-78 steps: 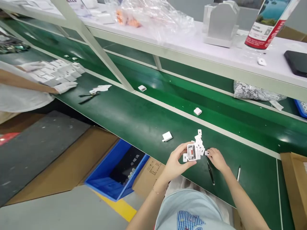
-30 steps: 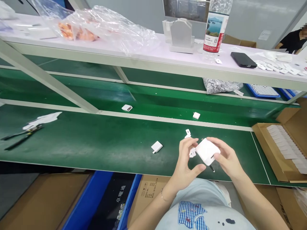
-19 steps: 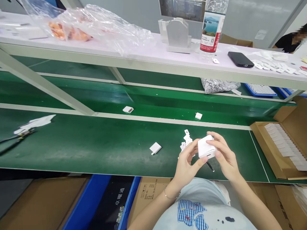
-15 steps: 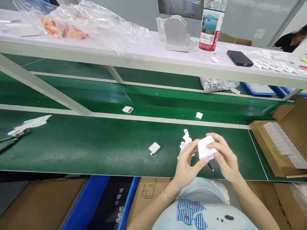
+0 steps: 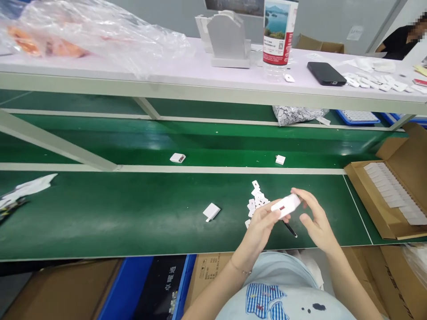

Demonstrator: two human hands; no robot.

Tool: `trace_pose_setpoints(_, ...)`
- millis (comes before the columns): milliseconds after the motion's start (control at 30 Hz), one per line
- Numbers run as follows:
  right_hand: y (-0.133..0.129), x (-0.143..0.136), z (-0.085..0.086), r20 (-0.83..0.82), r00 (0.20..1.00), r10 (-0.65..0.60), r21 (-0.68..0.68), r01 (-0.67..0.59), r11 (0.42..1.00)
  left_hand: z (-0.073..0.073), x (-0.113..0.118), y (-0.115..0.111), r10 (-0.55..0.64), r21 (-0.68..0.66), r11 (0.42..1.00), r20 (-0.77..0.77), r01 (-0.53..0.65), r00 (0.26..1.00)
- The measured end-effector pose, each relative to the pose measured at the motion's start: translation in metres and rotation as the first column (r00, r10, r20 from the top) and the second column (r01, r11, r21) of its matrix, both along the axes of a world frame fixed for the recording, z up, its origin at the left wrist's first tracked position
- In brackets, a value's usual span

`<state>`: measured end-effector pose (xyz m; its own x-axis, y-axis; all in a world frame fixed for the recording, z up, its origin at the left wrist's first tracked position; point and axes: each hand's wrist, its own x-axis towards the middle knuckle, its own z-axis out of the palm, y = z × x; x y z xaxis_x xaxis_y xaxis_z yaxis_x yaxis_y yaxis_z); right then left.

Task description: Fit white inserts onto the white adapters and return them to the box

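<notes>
My left hand grips a small white charger housing by its near end, the face with a narrow slot turned toward me. Beside its far end is my right hand, thumb and fingers spread; whether a fingertip touches the housing I cannot tell. On the green work surface behind my left hand lie several small white plastic pieces, partly covered by the hand. A thin black tool pokes out beneath my hands, its kind unclear. Farther left rests a white part with a small tab.
Along the back strip lie two white housings. A cardboard box with rows of white pieces stands right. The raised shelf carries a bottle, a phone and plastic bags. A person is far right.
The housing has been turned so its slotted face shows. My right hand has let go and opened, while my left keeps hold. The view has shifted slightly.
</notes>
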<state>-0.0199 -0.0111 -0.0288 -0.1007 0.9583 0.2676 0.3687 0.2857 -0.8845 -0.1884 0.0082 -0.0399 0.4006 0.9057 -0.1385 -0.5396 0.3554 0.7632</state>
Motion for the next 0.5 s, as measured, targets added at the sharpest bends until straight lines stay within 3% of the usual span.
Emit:
trace_pose_setpoints(67, -0.003, 0.014, -0.013, -0.019, 0.998, -0.061, -0.136, 0.058, 0.989, -0.009, 0.011, 0.008, -0.084, -0.135, 0.986, 0.123, 0.101, 0.989)
trace_pose_setpoints(133, -0.007, 0.024, -0.029, -0.148, 0.98, -0.13, -0.25, 0.09, 0.964, -0.018, 0.03, 0.013, -0.175, -0.245, 0.943, 0.207, 0.224, 0.963)
trace_pose_setpoints(200, -0.012, 0.034, -0.047, -0.289, 0.928, -0.235, -0.31, 0.141, 0.94, -0.027, 0.055, 0.015, -0.293, -0.336, 0.867, 0.251, 0.367, 0.923)
trace_pose_setpoints(267, -0.016, 0.054, -0.062, -0.322, 0.853, -0.411, -0.352, 0.295, 0.888, -0.037, 0.081, 0.015, -0.397, -0.417, 0.78, 0.246, 0.467, 0.884)
trace_pose_setpoints(333, -0.019, 0.091, -0.072, -0.271, 0.743, -0.611, -0.373, 0.505, 0.779, -0.048, 0.105, 0.019, -0.483, -0.461, 0.745, 0.125, 0.482, 0.866)
trace_pose_setpoints(400, -0.026, 0.145, -0.077, -0.201, 0.598, -0.776, -0.365, 0.689, 0.626, -0.062, 0.124, 0.037, -0.545, -0.413, 0.789, -0.128, 0.455, 0.829)
trace_pose_setpoints(433, -0.031, 0.177, -0.078, -0.159, 0.521, -0.839, -0.354, 0.763, 0.541, -0.069, 0.134, 0.052, -0.545, -0.335, 0.828, -0.293, 0.45, 0.785)
trace_pose_setpoints(500, -0.042, 0.244, -0.08, -0.031, 0.372, -0.928, -0.335, 0.871, 0.36, -0.082, 0.156, 0.096, -0.51, -0.227, 0.859, -0.466, 0.46, 0.723)
